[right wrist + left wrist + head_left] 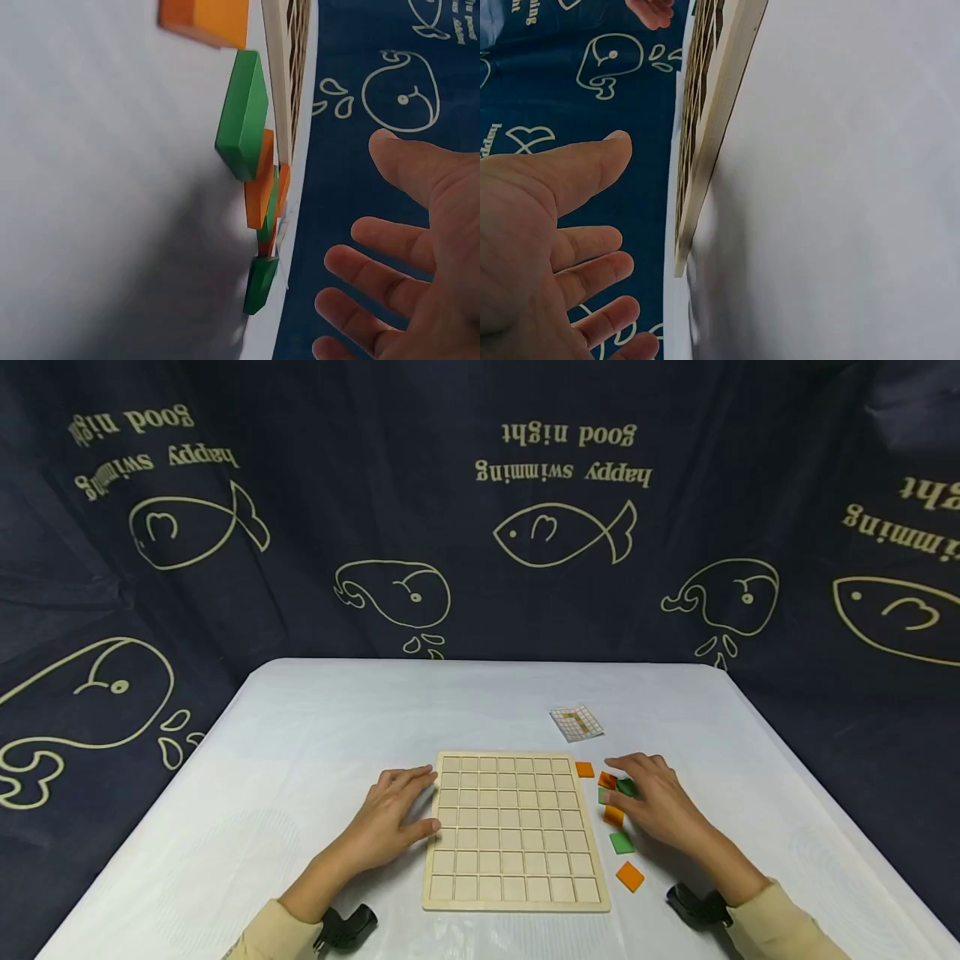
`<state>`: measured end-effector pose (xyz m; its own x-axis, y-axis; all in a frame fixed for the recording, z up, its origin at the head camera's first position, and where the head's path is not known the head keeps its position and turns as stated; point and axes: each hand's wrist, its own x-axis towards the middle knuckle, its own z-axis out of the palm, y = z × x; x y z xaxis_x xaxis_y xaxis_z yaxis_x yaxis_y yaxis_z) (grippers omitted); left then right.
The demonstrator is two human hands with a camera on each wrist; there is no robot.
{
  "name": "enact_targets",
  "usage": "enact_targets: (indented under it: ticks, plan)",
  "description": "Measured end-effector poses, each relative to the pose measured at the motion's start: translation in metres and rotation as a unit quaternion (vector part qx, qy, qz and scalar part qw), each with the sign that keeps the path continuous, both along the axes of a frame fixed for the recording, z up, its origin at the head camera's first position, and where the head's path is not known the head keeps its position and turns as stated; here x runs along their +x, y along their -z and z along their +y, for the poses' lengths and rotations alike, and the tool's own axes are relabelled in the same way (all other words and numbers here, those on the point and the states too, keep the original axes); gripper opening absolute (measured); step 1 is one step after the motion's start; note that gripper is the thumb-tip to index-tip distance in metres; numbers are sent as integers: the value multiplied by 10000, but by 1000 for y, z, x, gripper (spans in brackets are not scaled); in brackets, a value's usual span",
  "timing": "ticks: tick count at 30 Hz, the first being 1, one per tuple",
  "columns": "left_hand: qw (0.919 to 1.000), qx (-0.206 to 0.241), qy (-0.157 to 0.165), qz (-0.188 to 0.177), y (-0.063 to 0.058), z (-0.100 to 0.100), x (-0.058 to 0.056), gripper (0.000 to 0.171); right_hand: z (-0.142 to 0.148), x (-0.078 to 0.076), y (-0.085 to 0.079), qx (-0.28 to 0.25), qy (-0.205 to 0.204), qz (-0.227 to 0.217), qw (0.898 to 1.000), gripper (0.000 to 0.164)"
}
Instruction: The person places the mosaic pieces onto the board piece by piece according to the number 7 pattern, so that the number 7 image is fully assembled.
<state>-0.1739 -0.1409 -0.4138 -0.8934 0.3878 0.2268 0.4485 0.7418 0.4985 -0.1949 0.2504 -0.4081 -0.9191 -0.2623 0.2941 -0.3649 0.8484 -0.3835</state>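
Note:
A pale wooden board (517, 907) with a grid of square recesses lies flat on the table. By its left edge is my left hand (390, 818), thumb and fingers spread with nothing held; the left wrist view shows a gap between the thumb (592, 169) and the board's side (724, 97). On the other side, my right hand (660, 802) hovers over loose orange and green square tiles, its fingers relaxed and apart. An orange tile (630, 877) and a green tile (622, 842) lie nearest the front. Farther back, an orange tile (585, 769) sits against the board; fingers partly cover others, including a dark green tile (261, 285).
A small card (576, 723) printed with a grid and coloured squares lies behind the board. White cloth (300, 735) covers the table. Beyond its far edge hangs a dark curtain (465, 410) with fish and whale drawings. Each wrist carries a black device (348, 929).

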Motion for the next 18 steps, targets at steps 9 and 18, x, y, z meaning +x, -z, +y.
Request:
enact_targets:
  ticks: [9,18]
  plan:
    - [9997,188,85,-96,3,0,-2,65,-2,-13,1,-37,-15,-263,9996,46]
    - [9989,352,199,-218,11,-3,-7,63,-3,-22,4,-8,35,-589,9983,46]
